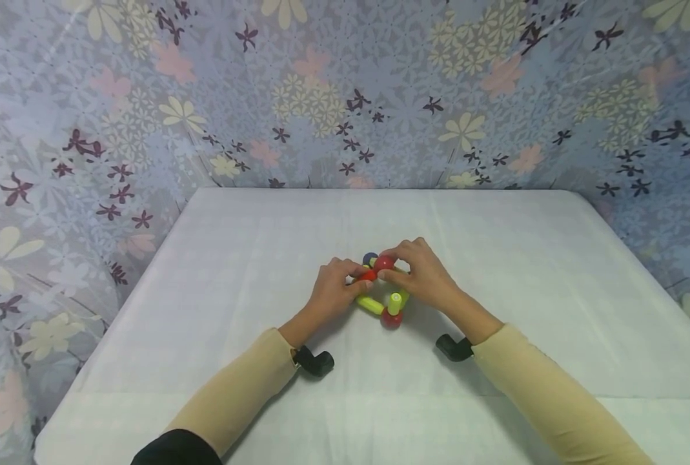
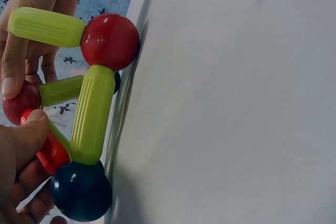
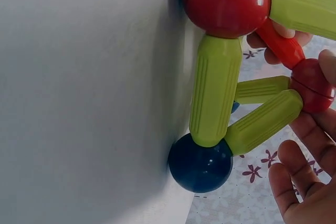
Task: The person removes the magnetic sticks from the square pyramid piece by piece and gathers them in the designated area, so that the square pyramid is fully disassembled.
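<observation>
A toy frame of yellow-green rods and balls stands on the table in front of me. Between thumb and fingers, my left hand (image 1: 331,290) pinches a short red rod (image 3: 282,45). My right hand (image 1: 428,276) holds the raised red ball (image 1: 383,263) that the rod's end meets. Two yellow-green rods (image 3: 265,121) run from that ball, one down to a dark blue ball (image 3: 200,163). Nearest me is another red ball (image 1: 391,319), with a yellow-green rod (image 1: 395,302) sticking up from it. Another blue ball (image 2: 81,191) sits at the left corner, below the left fingers.
White cloth covers the table (image 1: 252,245). A flowered curtain (image 1: 345,97) hangs behind it and along its sides. Black wrist mounts (image 1: 315,363) jut from both cuffs near the tabletop.
</observation>
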Available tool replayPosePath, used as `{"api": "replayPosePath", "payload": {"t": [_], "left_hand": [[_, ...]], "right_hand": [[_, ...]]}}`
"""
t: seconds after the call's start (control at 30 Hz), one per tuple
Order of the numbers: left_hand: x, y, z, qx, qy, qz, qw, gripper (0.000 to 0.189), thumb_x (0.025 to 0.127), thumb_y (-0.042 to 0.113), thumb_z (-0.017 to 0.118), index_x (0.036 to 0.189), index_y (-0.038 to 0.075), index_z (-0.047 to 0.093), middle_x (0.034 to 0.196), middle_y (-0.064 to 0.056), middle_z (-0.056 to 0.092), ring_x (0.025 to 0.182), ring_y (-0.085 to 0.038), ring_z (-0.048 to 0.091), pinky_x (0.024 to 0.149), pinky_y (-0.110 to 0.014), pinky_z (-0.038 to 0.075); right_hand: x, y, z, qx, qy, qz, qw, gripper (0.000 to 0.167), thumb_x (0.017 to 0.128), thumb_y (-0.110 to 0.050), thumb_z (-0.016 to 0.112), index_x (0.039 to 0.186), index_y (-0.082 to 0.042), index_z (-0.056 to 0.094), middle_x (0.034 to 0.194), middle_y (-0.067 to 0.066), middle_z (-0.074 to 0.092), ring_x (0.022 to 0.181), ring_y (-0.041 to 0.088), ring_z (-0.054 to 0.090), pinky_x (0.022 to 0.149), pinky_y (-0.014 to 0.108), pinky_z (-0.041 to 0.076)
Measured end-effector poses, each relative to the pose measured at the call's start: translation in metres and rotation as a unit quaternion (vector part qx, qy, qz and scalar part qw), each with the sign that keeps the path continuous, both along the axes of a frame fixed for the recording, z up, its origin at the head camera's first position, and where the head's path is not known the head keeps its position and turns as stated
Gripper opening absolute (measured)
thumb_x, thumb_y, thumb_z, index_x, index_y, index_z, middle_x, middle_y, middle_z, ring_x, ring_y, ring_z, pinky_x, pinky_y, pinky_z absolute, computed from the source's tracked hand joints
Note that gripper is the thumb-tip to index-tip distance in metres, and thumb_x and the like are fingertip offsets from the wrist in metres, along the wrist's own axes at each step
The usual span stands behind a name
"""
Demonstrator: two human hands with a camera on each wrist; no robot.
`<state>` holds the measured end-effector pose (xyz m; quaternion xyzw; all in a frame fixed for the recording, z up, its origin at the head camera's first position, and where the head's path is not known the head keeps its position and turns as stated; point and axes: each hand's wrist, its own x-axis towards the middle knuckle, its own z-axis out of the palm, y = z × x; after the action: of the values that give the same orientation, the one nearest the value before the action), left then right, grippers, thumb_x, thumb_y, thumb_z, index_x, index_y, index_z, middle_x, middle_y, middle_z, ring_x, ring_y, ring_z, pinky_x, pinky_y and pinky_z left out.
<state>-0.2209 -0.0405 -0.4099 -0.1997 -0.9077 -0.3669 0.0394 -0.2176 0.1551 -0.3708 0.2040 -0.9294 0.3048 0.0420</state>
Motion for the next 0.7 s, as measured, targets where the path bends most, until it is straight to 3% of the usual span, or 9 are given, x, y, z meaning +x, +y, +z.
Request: {"api": "replayPosePath", "payload": {"t": [0.2, 0.3, 0.5, 0.7], "left_hand": [[0.006, -0.004, -0.001, 0.065, -0.013, 0.024, 0.9975, 0.026, 0.083, 0.024, 0.071, 0.105, 0.010, 0.070, 0.100, -0.004, 0.072, 0.094, -0.024, 0.057, 0.085, -0.036, 0.039], [0.010, -0.010, 0.000, 0.092, -0.037, 0.046, 0.9940, 0.027, 0.083, 0.023, 0.071, 0.108, 0.013, 0.068, 0.098, -0.004, 0.071, 0.096, -0.024, 0.056, 0.085, -0.035, 0.039], [0.016, -0.020, 0.002, 0.102, -0.078, 0.083, 0.9881, 0.028, 0.084, 0.024, 0.070, 0.111, 0.017, 0.067, 0.102, -0.003, 0.066, 0.102, -0.023, 0.055, 0.089, -0.040, 0.041], [0.019, -0.022, 0.002, 0.094, -0.085, 0.083, 0.9883, 0.029, 0.083, 0.025, 0.070, 0.110, 0.016, 0.067, 0.101, -0.003, 0.067, 0.101, -0.022, 0.055, 0.090, -0.041, 0.041]], "right_hand": [[-0.001, 0.003, -0.001, -0.002, 0.000, -0.007, 1.0000, 0.038, 0.084, -0.032, 0.070, 0.116, -0.014, 0.066, 0.104, 0.001, 0.063, 0.100, 0.027, 0.047, 0.077, 0.033, 0.041], [-0.002, 0.004, -0.002, -0.002, -0.003, -0.010, 0.9999, 0.039, 0.084, -0.032, 0.071, 0.118, -0.014, 0.065, 0.105, 0.001, 0.063, 0.100, 0.027, 0.047, 0.078, 0.033, 0.041], [-0.001, 0.002, -0.003, -0.003, 0.001, -0.010, 0.9999, 0.042, 0.083, -0.032, 0.071, 0.120, -0.012, 0.063, 0.105, 0.002, 0.063, 0.102, 0.026, 0.047, 0.079, 0.034, 0.043], [0.000, 0.002, -0.003, -0.003, 0.016, -0.015, 0.9997, 0.040, 0.081, -0.031, 0.073, 0.116, -0.013, 0.064, 0.105, 0.002, 0.064, 0.102, 0.026, 0.047, 0.079, 0.033, 0.043]]}}
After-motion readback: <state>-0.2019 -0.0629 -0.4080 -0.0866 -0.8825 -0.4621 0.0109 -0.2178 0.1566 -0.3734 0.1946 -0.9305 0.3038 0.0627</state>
